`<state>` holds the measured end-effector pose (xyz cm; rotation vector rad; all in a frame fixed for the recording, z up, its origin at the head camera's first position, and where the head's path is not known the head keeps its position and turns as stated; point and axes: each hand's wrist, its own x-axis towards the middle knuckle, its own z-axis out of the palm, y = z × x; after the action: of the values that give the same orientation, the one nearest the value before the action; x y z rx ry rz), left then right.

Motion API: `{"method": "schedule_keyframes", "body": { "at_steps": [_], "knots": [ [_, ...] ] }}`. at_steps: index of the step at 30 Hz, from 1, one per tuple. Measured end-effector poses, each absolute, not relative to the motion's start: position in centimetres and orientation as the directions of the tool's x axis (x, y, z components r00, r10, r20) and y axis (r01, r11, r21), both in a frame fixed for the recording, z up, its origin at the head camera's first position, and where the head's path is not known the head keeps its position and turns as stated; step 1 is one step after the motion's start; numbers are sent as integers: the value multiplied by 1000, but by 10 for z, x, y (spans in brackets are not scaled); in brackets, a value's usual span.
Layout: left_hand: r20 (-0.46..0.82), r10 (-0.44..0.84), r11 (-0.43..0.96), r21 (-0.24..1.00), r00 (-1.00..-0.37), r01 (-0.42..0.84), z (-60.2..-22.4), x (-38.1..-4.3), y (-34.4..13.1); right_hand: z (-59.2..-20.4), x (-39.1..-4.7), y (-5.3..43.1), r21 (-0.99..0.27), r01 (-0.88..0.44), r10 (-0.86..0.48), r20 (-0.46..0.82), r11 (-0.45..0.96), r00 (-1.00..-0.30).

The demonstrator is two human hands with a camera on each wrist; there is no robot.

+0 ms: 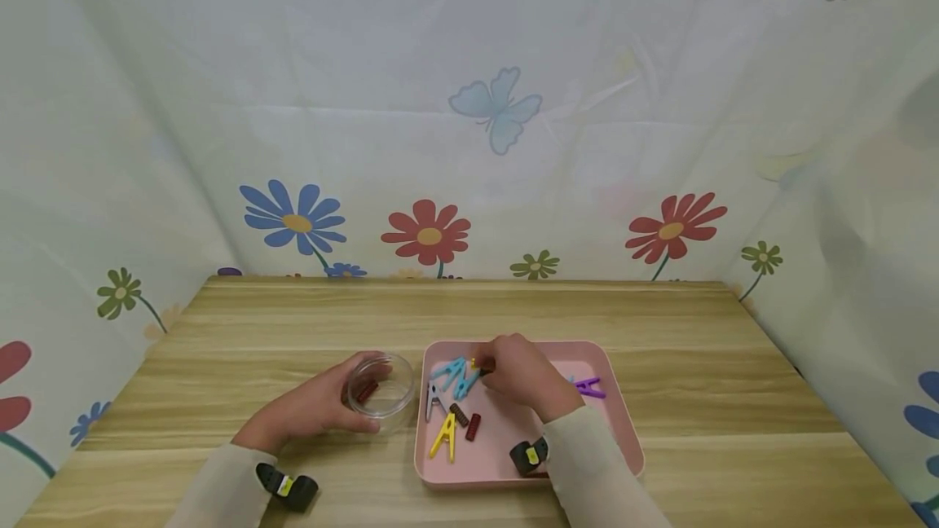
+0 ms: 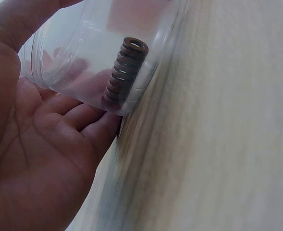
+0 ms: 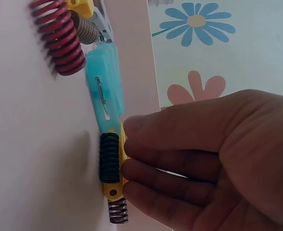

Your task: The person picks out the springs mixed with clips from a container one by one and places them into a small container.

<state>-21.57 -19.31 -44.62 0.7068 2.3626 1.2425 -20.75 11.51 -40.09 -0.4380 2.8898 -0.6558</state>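
Observation:
My left hand [image 1: 315, 407] grips a clear round plastic jar [image 2: 83, 53], tilted close over the table. Inside it lies a reddish-brown coil spring [image 2: 126, 72]. Over the far side of the pink tray [image 1: 506, 451], my right hand [image 1: 519, 373] reaches down with thumb and fingers extended. Its fingertips are right at a dark coil spring [image 3: 109, 158] and a yellow clothespin [image 3: 113, 191] in the right wrist view. A brown spring [image 3: 118, 211] shows beneath these. Light-blue clothespins [image 3: 103, 72] lie beside them. A red spring [image 3: 59, 36] sits farther off.
On the tray's left side are a grey clothespin [image 1: 432, 399], another yellow clothespin [image 1: 444, 437] and a second dark spring [image 1: 458, 415]. A purple clothespin [image 1: 589, 387] lies at the right. The wooden table [image 1: 293, 324] meets a flowered cloth backdrop [image 1: 367, 145].

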Motion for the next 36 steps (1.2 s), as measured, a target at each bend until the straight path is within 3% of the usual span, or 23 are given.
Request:
{"method": "schedule_keyframes", "body": {
  "at_steps": [36],
  "knots": [
    [-112,581,496,834,-806,242,-444,-214,-192,-407,-203,117,-425,-259,-330,-102,867,-938]
  ]
}}
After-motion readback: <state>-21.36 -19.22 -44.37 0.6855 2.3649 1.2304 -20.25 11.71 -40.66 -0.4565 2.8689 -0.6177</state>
